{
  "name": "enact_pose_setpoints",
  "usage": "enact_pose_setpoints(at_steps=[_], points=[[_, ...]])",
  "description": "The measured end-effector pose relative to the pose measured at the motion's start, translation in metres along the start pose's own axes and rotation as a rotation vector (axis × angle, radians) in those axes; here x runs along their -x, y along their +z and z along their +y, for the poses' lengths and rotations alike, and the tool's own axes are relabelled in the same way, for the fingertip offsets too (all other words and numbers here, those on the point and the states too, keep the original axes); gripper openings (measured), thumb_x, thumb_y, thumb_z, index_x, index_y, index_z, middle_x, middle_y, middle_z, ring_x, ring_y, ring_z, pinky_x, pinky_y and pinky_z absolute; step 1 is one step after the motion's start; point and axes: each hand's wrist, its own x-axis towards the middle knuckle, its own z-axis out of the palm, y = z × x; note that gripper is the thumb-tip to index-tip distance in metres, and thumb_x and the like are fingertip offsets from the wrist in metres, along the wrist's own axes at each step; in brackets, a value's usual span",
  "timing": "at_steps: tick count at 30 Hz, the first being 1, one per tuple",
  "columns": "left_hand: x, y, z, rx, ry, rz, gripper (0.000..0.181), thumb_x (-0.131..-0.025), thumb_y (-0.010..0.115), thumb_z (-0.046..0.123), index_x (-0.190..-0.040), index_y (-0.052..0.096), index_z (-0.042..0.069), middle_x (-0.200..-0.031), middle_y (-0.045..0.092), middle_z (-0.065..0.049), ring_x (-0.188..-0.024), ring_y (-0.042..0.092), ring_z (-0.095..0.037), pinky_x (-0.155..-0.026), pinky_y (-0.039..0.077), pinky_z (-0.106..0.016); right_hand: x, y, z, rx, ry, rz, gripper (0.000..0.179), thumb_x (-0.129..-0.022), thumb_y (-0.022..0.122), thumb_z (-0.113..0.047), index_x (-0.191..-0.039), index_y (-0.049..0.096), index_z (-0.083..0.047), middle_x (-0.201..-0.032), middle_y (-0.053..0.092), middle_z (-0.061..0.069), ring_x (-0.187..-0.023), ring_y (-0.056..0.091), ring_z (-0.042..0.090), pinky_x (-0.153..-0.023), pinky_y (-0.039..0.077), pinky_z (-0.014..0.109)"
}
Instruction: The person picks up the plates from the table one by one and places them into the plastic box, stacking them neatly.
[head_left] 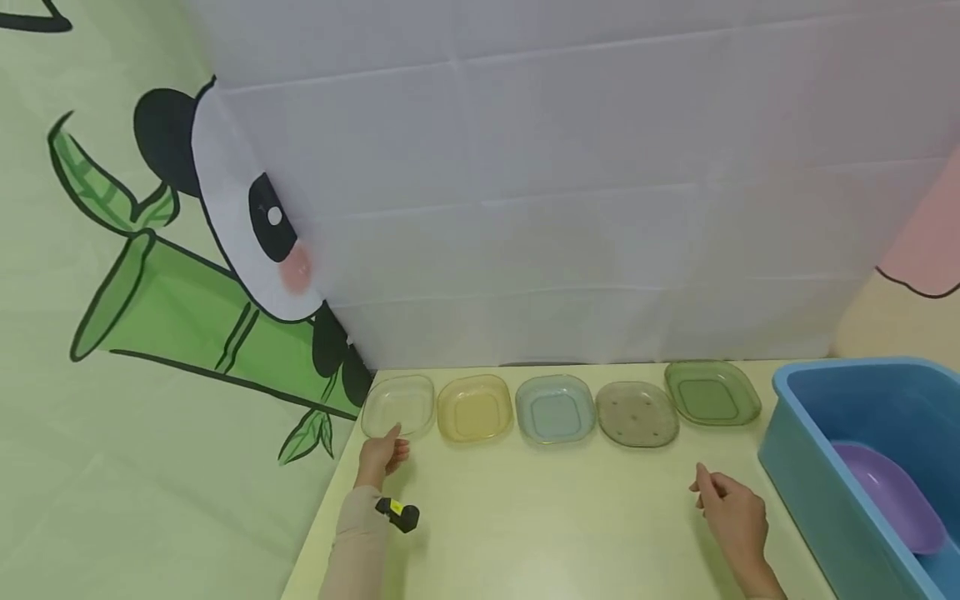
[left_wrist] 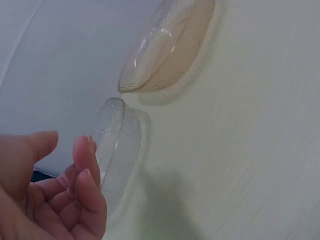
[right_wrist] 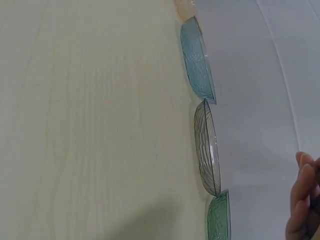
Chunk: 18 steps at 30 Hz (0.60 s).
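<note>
The left hand [head_left: 385, 455] is hovering, released, by the far-left clear dish [head_left: 398, 402]; the right hand [head_left: 733, 512] is hanging loose, released.

The clear dish [head_left: 401, 400], shallow and round-cornered, sits upright, open side up, at the left end of a row. Just beside it stands the translucent amber dish [head_left: 475, 408], then the pale blue dish [head_left: 555, 408], the ribbed grey dish [head_left: 637, 414] with small dark spots across its floor, and the green dish [head_left: 712, 392], set slightly farther back.
</note>
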Motion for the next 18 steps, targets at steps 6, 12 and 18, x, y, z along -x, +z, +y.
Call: enact_pose_setpoints(at_steps=[6,12,18], points=[[-0.022,-0.003,-0.005,0.021,-0.045,-0.065,0.055,-0.096,0.038,0.038,-0.096,0.063,-0.011,-0.056,0.061,0.003,-0.051,0.059,-0.004,-0.052,0.046,-0.019,0.0,-0.001,0.006,0.015,0.005,-0.018,0.05,-0.092,0.044,-0.049,-0.073,0.069,-0.011,-0.054,0.059,-0.006,-0.047,0.05,0.004,-0.049,0.035,0.026],[-0.035,-0.007,-0.018,0.03,-0.045,-0.059,0.052,-0.098,0.033,0.031,-0.095,0.061,-0.013,-0.056,0.06,0.003,-0.052,0.059,-0.004,-0.054,0.048,-0.019,0.008,-0.007,0.014,0.035,0.046,-0.063,0.05,-0.093,0.043,-0.048,-0.072,0.068,-0.01,-0.058,0.062,0.0,-0.048,0.049,0.007,-0.051,0.035,0.026],[-0.041,0.0,-0.022,0.036,-0.018,-0.057,0.041,-0.095,0.037,0.018,-0.096,0.061,-0.015,-0.055,0.059,0.004,-0.051,0.058,-0.003,-0.053,0.047,-0.018,0.016,-0.016,0.024,0.057,0.103,-0.097,0.053,-0.093,0.041,-0.05,-0.074,0.068,-0.009,-0.058,0.061,-0.002,-0.051,0.05,0.01,-0.053,0.035,0.027]])
